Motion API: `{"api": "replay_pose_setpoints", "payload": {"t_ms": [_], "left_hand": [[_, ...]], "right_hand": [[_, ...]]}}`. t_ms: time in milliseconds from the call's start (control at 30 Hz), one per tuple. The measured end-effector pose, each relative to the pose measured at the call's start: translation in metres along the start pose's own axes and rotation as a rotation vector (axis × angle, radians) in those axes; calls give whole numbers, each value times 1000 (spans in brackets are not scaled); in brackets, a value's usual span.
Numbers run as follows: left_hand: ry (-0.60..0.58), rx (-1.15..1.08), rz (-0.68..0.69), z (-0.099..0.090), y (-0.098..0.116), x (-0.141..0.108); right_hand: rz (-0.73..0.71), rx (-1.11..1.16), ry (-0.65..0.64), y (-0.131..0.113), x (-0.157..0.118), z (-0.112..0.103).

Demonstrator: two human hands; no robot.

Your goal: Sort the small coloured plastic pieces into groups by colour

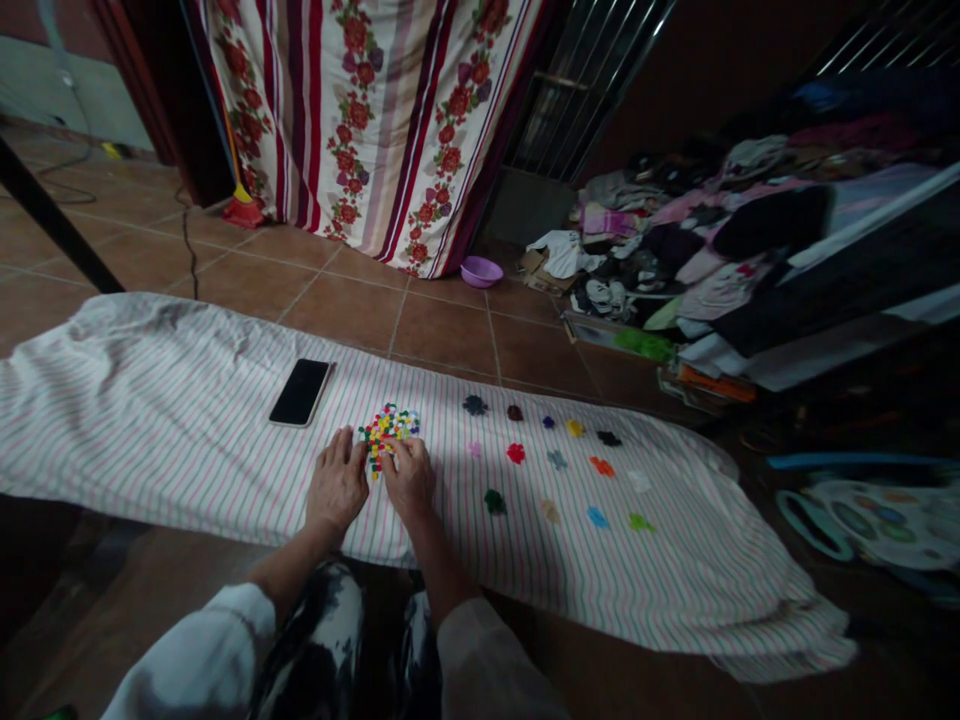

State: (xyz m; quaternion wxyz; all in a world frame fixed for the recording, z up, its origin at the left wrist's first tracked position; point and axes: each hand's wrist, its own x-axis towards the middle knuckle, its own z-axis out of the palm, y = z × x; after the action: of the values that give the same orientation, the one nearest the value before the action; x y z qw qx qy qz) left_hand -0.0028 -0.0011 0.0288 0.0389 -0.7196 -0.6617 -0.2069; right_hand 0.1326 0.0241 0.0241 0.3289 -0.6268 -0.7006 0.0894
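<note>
Curled fingers of the right hand [411,480] touch the heap of tiny multicoloured plastic-looking pieces [390,424], left hand [337,482] at its 8 o'clock; any pinch is unclear. A tug on the white striped cloth [202,410] could jumble single-colour clusters [516,454] at 3 o'clock.

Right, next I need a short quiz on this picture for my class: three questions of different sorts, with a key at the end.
1. True or false: the phone lies on the striped cloth, to the left of the mixed pile of small colored pieces.

2. Which of these is on the tiled floor, near the lower edge of the curtain?
A) the phone
B) the purple bowl
C) the mixed pile

3. Fill in: the person's hand nearer the single-color clusters is the ____ one.

Key: 1. True. 2. B. 3. Right: the right hand is nearer.
</note>
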Motion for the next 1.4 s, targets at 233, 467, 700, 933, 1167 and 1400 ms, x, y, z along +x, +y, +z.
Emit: {"api": "replay_pose_setpoints", "payload": {"t_ms": [233,467,700,933,1167,1400], "left_hand": [[-38,4,22,-2,0,0],[12,2,-17,0,1,0],[3,11,-3,-1,1,0],[-6,21,4,-1,1,0],[-5,-26,-1,-2,1,0],[-11,-8,-8,-1,1,0]], "right_hand": [[-20,12,-21,0,0,-1],[-33,-16,0,-1,1,2],[29,61,0,2,2,4],[14,124,12,3,2,2],[46,180,98,10,4,4],[117,100,131,12,8,10]]}}
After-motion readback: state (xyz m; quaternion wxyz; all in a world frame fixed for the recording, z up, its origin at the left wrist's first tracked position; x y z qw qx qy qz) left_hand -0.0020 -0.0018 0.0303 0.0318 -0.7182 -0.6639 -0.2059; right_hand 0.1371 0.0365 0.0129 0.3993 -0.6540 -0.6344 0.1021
